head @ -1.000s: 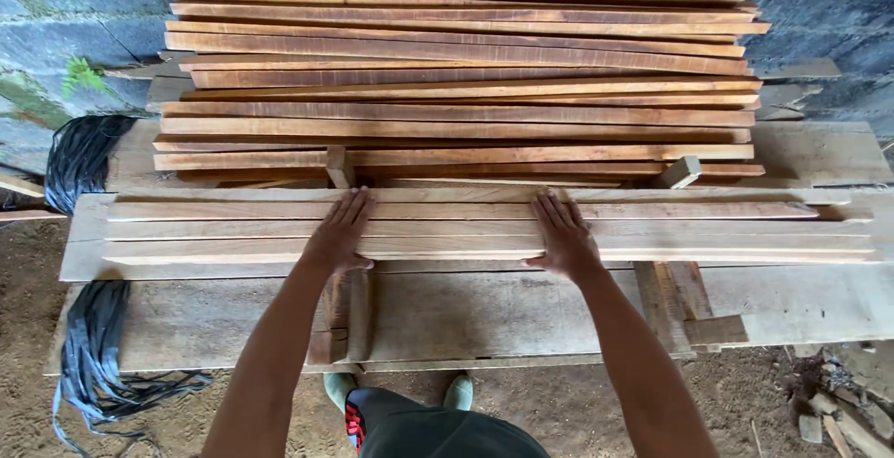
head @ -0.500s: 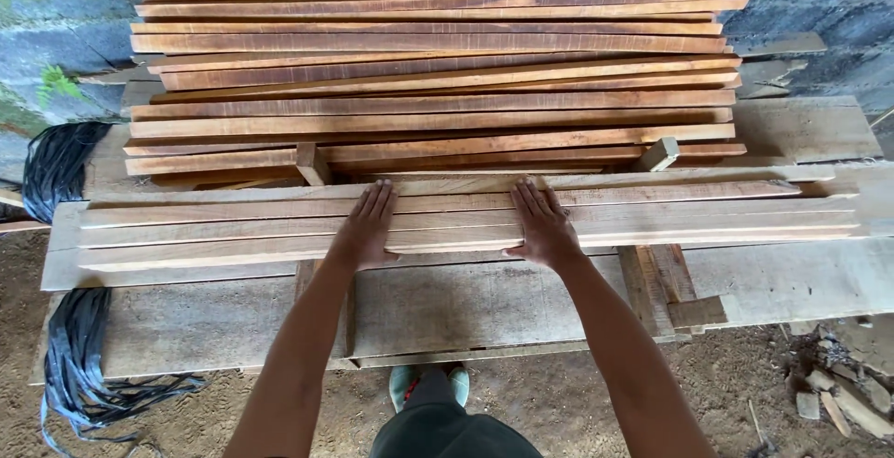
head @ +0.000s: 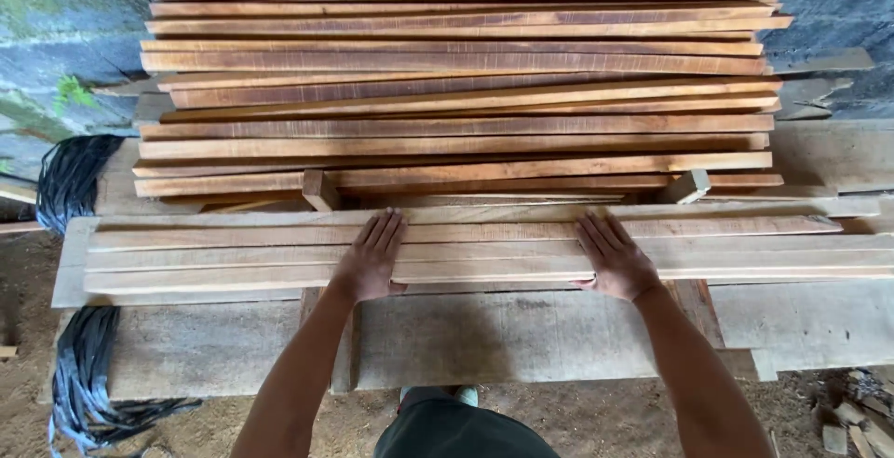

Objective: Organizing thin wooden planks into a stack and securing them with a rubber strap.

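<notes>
A few long pale wooden slats [head: 484,246] lie side by side across the front of a rough plank bench [head: 521,346]. My left hand [head: 372,258] lies flat on them, palm down, fingers together and pointing away from me. My right hand [head: 615,258] rests flat on the same slats further right, thumb over their near edge. Neither hand grips anything. Behind the slats rises a tall stack of reddish-brown slats [head: 456,76].
Two small wooden blocks [head: 319,190] [head: 687,186] stand between the stack and the front slats. Coils of black strapping [head: 70,179] hang at the bench's left end. A blue-grey wall [head: 56,20] stands behind. Wood scraps [head: 852,416] lie on the dirt floor at right.
Both hands stay flat on the front slats. They came closer together half a second ago and are now spread wider apart again. The view has shifted slightly.
</notes>
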